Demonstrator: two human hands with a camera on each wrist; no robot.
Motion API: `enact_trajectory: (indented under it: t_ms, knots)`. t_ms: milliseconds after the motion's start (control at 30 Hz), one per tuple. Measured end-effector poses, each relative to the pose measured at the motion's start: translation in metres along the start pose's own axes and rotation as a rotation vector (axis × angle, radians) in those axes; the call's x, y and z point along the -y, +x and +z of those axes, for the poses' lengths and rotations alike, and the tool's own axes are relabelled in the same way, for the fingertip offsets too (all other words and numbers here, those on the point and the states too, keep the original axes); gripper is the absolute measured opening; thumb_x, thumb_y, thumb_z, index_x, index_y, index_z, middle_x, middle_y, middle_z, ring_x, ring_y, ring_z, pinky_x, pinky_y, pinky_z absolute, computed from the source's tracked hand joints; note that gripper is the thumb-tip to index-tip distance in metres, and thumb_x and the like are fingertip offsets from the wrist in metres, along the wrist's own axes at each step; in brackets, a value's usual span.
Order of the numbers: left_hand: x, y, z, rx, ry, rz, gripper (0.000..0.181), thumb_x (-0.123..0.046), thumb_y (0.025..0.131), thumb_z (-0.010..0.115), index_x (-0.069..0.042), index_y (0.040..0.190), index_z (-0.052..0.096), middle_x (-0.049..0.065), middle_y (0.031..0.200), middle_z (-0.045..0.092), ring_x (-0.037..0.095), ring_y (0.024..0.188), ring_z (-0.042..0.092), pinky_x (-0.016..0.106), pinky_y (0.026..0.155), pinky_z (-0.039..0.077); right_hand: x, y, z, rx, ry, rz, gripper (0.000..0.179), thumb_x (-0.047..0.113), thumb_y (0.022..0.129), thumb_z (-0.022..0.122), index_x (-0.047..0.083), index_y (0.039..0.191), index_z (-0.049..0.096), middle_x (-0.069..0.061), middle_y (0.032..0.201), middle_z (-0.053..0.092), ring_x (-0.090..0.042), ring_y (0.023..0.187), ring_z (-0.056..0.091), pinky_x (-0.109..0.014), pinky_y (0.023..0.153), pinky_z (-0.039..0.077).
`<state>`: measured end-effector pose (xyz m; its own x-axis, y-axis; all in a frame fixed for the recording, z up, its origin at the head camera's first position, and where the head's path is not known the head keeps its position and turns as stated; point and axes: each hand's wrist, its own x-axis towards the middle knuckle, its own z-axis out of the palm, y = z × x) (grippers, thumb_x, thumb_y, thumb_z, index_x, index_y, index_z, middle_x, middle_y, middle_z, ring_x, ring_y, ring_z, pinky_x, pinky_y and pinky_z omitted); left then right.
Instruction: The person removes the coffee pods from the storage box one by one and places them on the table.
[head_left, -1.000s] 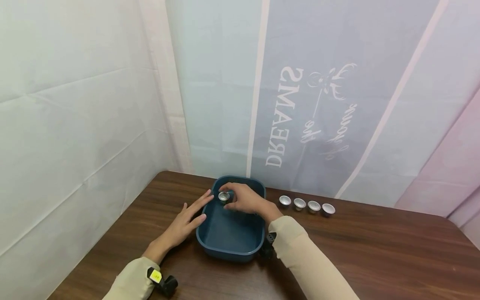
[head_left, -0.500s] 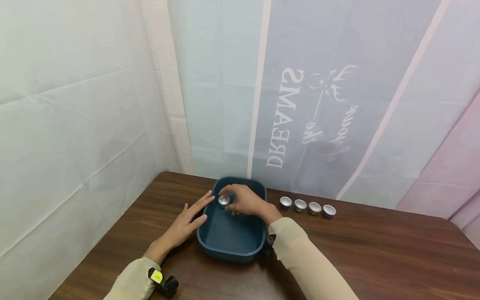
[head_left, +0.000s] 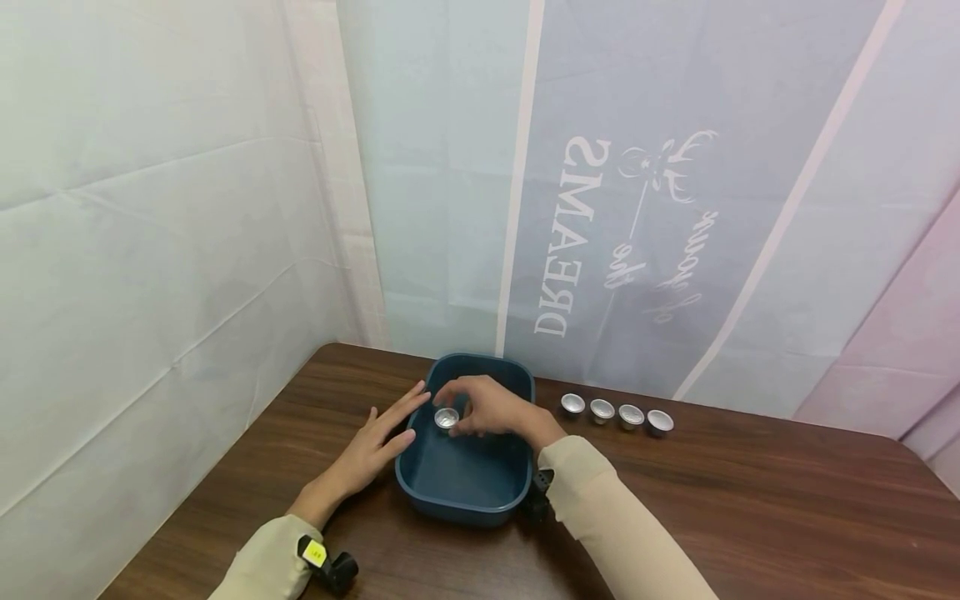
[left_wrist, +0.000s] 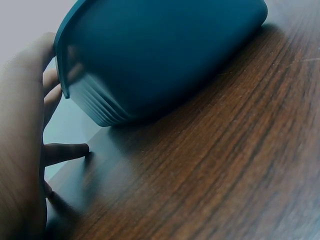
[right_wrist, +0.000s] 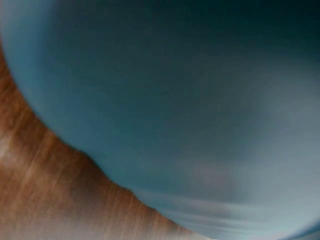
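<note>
Down the view and toward me comes the small, round, shiny silver cup (head_left: 446, 418): half a second ago it sits nearer the far end of the deep blue, rounded-rectangular, plastic-looking bin (head_left: 465, 508), and now it is closer to the bin's middle. My right hand (head_left: 491, 407) travels with it, reaching over the right-hand rim, index finger arched on the far side of the cup and thumb on the near side, so I'm pinching it by its edge. Is it on the floor of the bin or just above? I can't tell from up here, and the right wrist view gives me only blurred blue wall, no fingers at all.

Over on the other side, my left hand (head_left: 367, 446) holds its place. Fingers spread, straight and relaxed, fingertips against the left rim; it looks to me like a steadying touch, and the bin is barely shifting.

What does that change mean? As I judge it, this cup's position in the bin is being worked out right now, and it isn't let go yet. Meanwhile the four matching silver cups (head_left: 602, 410) stay lined up just right of the bin, upright on the dark brown wood-grain table (head_left: 750, 500), with neither hand on them.
</note>
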<state>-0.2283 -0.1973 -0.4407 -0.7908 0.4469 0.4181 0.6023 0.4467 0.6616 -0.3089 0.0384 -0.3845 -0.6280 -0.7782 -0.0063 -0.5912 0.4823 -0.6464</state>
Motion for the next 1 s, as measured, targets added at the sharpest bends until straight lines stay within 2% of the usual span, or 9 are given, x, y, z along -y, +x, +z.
enact_trajectory:
  t_ms: [100, 400, 567, 1000]
  knots:
    - [0.0, -0.0002, -0.0001, -0.003, 0.004, -0.002, 0.051, -0.019, 0.102, 0.043, -0.018, 0.151, 0.031, 0.002, 0.158, 0.018, 0.032, 0.141, 0.024, 0.078, 0.095, -0.001, 0.0003, -0.0001, -0.0001, 0.02, -0.001, -0.005, 0.047, 0.012, 0.081, 0.078, 0.017, 0.124, 0.062, 0.005, 0.111, 0.059, -0.01, 0.059, 0.063, -0.028, 0.053, 0.053]
    - [0.0008, -0.0001, 0.0008, 0.0, -0.005, -0.004, 0.051, -0.018, 0.102, 0.044, -0.019, 0.151, 0.031, 0.002, 0.158, 0.018, 0.031, 0.141, 0.024, 0.078, 0.095, -0.002, -0.0009, 0.0002, 0.001, 0.026, -0.096, -0.05, 0.049, 0.017, 0.08, 0.079, 0.017, 0.126, 0.062, 0.007, 0.108, 0.061, -0.006, 0.069, 0.059, -0.023, 0.06, 0.051]
    - [0.0009, -0.0001, 0.001, -0.005, -0.011, -0.008, 0.052, -0.019, 0.102, 0.044, -0.021, 0.151, 0.031, -0.002, 0.158, 0.018, 0.028, 0.141, 0.023, 0.077, 0.096, -0.002, -0.0017, 0.0011, 0.0019, 0.037, -0.105, -0.053, 0.047, 0.02, 0.08, 0.08, 0.019, 0.124, 0.064, 0.01, 0.098, 0.063, -0.005, 0.07, 0.059, -0.023, 0.06, 0.051]
    - [0.0017, -0.0002, 0.0002, 0.001, 0.002, 0.002, 0.051, -0.02, 0.102, 0.043, -0.021, 0.152, 0.03, 0.0, 0.159, 0.018, 0.03, 0.141, 0.024, 0.078, 0.095, -0.001, -0.0001, 0.0017, 0.0028, 0.072, -0.099, -0.049, 0.043, 0.019, 0.079, 0.081, 0.019, 0.119, 0.067, 0.013, 0.097, 0.063, -0.001, 0.078, 0.061, -0.021, 0.066, 0.051]
